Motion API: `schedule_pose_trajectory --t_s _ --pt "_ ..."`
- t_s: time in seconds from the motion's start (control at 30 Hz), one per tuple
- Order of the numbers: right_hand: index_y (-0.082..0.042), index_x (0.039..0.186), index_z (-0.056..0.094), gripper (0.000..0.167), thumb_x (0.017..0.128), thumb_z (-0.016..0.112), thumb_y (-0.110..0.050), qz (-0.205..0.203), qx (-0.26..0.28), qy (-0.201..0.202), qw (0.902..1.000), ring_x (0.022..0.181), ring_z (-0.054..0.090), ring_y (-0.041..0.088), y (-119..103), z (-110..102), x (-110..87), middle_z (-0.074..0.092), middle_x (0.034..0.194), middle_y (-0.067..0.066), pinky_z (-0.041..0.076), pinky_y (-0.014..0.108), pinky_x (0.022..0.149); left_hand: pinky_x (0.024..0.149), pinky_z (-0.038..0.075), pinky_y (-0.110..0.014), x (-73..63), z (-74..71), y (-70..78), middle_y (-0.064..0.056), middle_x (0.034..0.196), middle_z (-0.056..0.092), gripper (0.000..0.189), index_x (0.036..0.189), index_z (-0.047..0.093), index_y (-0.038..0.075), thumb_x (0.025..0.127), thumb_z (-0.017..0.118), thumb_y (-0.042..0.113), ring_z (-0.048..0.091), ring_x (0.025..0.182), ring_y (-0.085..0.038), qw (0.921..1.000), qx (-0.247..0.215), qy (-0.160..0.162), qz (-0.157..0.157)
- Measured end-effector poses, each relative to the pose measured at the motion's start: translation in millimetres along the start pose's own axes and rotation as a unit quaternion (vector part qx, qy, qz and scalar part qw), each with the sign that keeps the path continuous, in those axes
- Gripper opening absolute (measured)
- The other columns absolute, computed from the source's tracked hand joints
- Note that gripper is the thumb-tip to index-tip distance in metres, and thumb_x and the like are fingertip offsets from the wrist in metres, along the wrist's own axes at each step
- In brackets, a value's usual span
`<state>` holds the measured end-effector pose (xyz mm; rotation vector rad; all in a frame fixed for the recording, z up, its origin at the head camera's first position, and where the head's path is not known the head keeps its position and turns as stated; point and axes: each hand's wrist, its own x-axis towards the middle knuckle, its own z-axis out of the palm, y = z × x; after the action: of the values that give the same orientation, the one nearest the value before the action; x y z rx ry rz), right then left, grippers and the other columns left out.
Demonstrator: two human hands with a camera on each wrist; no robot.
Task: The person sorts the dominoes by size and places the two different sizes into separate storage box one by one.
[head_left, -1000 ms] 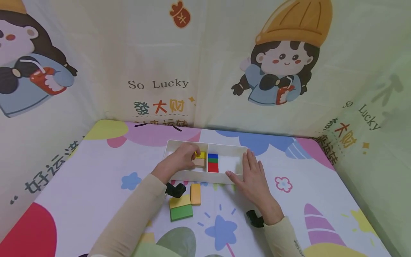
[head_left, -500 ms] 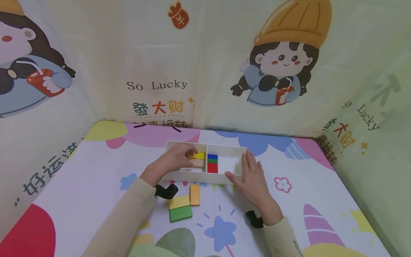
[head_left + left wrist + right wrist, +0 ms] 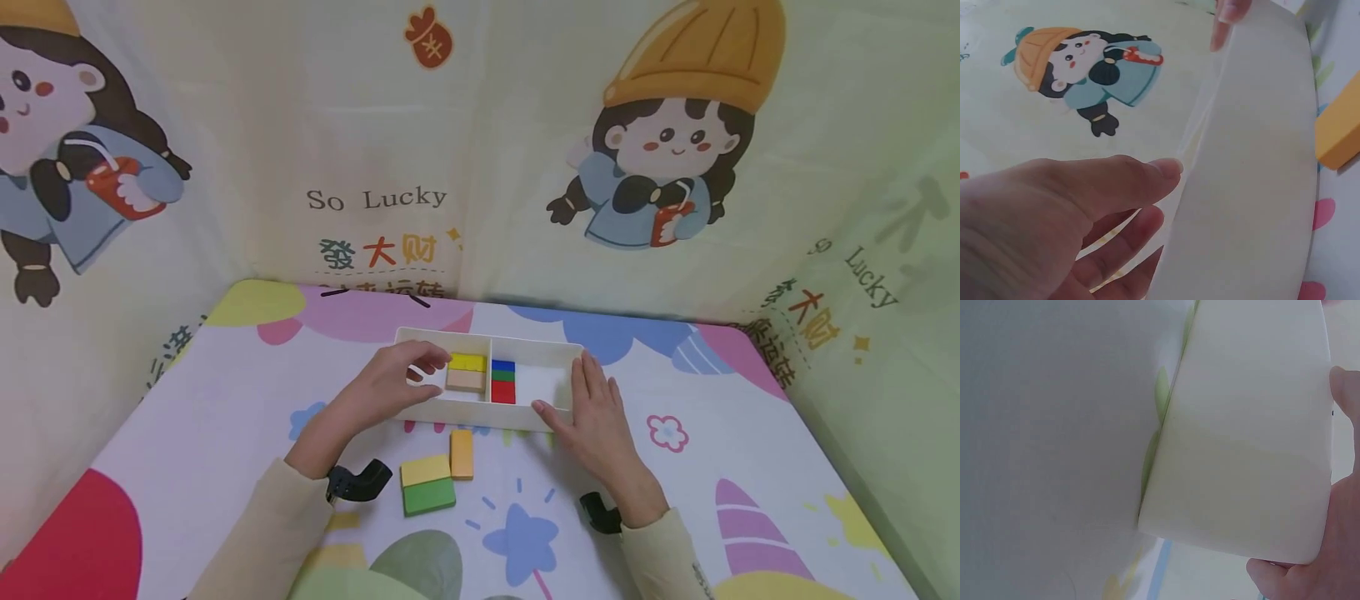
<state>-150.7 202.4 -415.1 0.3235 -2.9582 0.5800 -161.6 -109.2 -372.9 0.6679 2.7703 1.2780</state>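
Observation:
A white two-compartment box (image 3: 465,412) stands on the table. Its left compartment holds a yellow block (image 3: 467,362) and a beige block (image 3: 466,381). Against the divider in the right one lie blue (image 3: 503,366), green (image 3: 503,376) and red (image 3: 503,392) blocks. My left hand (image 3: 386,379) hovers at the box's left end, fingers loosely bent and thumb apart, with nothing held; its thumb is near the front rim in the left wrist view. At the right end my right hand (image 3: 600,417) holds the box's corner, thumb at the front rim, fingers along the end wall.
In front of the box lie an orange block (image 3: 462,455), a pale yellow block (image 3: 425,471) and a green block (image 3: 429,497). A printed cloth (image 3: 555,517) covers the table. Curtains (image 3: 510,167) with cartoon figures surround its back and sides.
My left hand has drawn back leftward from the yellow block, its thumb and fingers parting. More of the yellow and beige blocks shows. The right hand stays at the box's corner.

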Motion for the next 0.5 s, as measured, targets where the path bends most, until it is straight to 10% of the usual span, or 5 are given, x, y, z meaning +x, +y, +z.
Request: schedule_pose_trajectory --t_s 0.5 --pt "0.004 0.156 0.016 0.099 0.092 0.057 -0.059 -0.007 -0.003 0.007 0.9999 0.152 0.012 0.041 2 -2 1.0 0.009 0.166 0.021 0.011 0.062 0.122 0.090 0.058 -0.032 -34.0 15.8 13.1 0.003 0.117 0.068 0.038 0.120 0.068 0.016 0.083 0.079 0.011 0.064 0.106 -0.018 0.9969 0.023 0.065 0.039"
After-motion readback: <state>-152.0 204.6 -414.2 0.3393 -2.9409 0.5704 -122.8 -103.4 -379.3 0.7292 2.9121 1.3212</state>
